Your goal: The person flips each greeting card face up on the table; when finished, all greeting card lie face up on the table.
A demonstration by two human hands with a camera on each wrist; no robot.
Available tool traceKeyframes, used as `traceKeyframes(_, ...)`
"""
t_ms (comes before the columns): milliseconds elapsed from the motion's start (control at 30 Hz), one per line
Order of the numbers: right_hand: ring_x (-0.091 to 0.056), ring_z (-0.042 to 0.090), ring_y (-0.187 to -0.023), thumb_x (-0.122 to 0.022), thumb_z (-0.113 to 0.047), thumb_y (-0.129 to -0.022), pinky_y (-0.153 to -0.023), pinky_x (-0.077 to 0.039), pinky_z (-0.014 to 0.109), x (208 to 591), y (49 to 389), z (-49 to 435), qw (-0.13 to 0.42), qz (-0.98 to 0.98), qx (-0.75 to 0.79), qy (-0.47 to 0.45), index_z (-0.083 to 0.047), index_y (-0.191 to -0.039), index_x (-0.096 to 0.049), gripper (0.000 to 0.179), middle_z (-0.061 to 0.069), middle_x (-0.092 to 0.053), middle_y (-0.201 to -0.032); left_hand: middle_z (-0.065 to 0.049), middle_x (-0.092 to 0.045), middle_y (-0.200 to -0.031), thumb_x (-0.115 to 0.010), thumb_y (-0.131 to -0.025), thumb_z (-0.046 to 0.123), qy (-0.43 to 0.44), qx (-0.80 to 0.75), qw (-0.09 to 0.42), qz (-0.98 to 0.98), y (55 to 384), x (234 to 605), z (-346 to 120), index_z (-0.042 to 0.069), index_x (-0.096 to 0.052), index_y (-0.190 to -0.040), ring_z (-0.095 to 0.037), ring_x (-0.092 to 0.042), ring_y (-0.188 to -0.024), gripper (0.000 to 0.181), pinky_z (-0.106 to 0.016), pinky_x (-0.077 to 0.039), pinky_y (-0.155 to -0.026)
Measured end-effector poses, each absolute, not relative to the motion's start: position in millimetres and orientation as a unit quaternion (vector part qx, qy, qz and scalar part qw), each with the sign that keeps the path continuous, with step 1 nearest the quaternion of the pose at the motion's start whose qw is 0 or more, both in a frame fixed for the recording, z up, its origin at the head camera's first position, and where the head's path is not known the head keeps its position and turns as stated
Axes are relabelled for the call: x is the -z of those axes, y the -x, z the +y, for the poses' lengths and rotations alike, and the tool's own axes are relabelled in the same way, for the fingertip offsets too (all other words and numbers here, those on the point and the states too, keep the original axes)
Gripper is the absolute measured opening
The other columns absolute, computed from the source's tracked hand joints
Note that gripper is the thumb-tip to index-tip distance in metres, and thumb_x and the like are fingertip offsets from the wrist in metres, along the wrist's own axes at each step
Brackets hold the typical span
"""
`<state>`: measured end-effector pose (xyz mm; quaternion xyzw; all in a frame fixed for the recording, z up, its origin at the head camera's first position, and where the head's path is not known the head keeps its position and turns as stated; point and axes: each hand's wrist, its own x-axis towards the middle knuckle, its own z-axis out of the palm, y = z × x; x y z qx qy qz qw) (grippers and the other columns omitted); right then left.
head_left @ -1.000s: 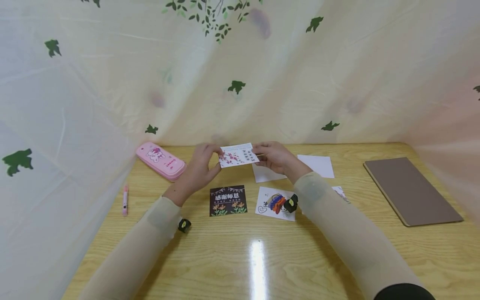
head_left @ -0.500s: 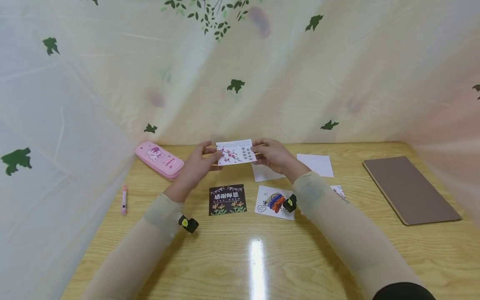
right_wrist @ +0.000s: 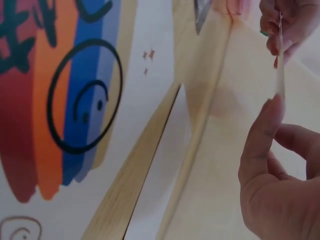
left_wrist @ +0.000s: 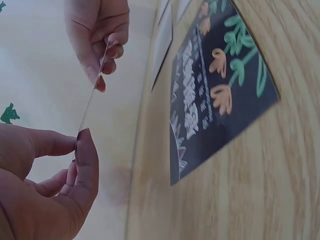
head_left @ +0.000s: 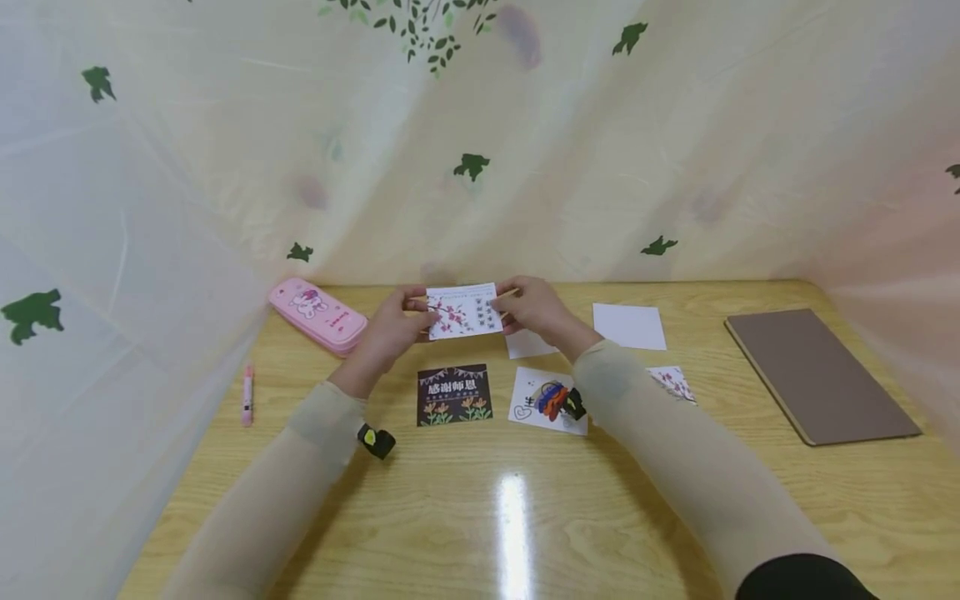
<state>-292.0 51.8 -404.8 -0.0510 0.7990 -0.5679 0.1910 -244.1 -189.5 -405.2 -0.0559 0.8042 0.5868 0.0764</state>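
A white card printed with pink blossom branches and dark characters (head_left: 459,312) is held up above the back of the table. My left hand (head_left: 386,333) pinches its left edge between thumb and fingers, while my right hand (head_left: 538,310) pinches the right edge. Seen from the left wrist, the card (left_wrist: 90,107) is nearly edge-on, its far end in the right fingers. Below it lies a black card with white lettering and orange flowers (head_left: 454,395). To that card's right is a white card with a colourful painted pattern (head_left: 534,400), partly covered by the right wrist's strap.
A pink pencil case (head_left: 318,317) and a pink marker (head_left: 248,396) lie at left. Two blank white cards (head_left: 630,326) are at the back, one partly behind the right hand. Another blossom card (head_left: 677,383) shows beside the right sleeve; a brown notebook (head_left: 821,375) lies far right.
The held card has shifted slightly left and turned flatter toward the head view, so its print shows more fully. The left fingers have changed their hold on its edge. The cards on the table stay put.
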Motion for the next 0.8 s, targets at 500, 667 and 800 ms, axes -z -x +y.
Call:
traceKeyframes(500,-0.071,0.016,-0.062,-0.072,-0.013,-0.100,-0.066,-0.065,0.030,411.4,288.2,32.3,0.225,0.874,0.423,0.089,0.007,-0.143,-0.054,0.050,0.012,-0.076,-0.084,-0.020,-0.058,-0.148,-0.066,-0.103,0.020,0.045,-0.412,0.094,0.905,257.8,414.6,-200.3,0.003,-0.045,-0.157,-0.036,-0.057,-0.136,0.060,-0.047,-0.050,-0.118)
traceKeyframes(667,-0.064,0.015,-0.055,-0.073,-0.013,-0.099,-0.056,-0.059,0.027,417.6,286.2,29.2,0.226,0.880,0.407,0.097,0.006,-0.134,-0.060,0.042,0.008,-0.072,-0.075,-0.024,-0.058,-0.150,-0.068,-0.102,0.022,0.017,-0.372,0.080,0.925,261.4,423.5,-200.5,-0.001,-0.044,-0.158,-0.042,-0.057,-0.140,0.065,-0.053,-0.045,-0.123)
traceKeyframes(800,-0.062,0.015,-0.052,-0.074,-0.015,-0.100,-0.051,-0.055,0.024,420.3,282.9,28.2,0.245,0.879,0.399,0.087,0.004,-0.128,-0.062,0.036,0.006,-0.067,-0.070,-0.026,-0.060,-0.148,-0.070,-0.101,0.024,0.008,-0.339,0.083,0.937,261.6,431.4,-199.9,-0.003,-0.042,-0.158,-0.042,-0.058,-0.138,0.069,-0.055,-0.046,-0.122)
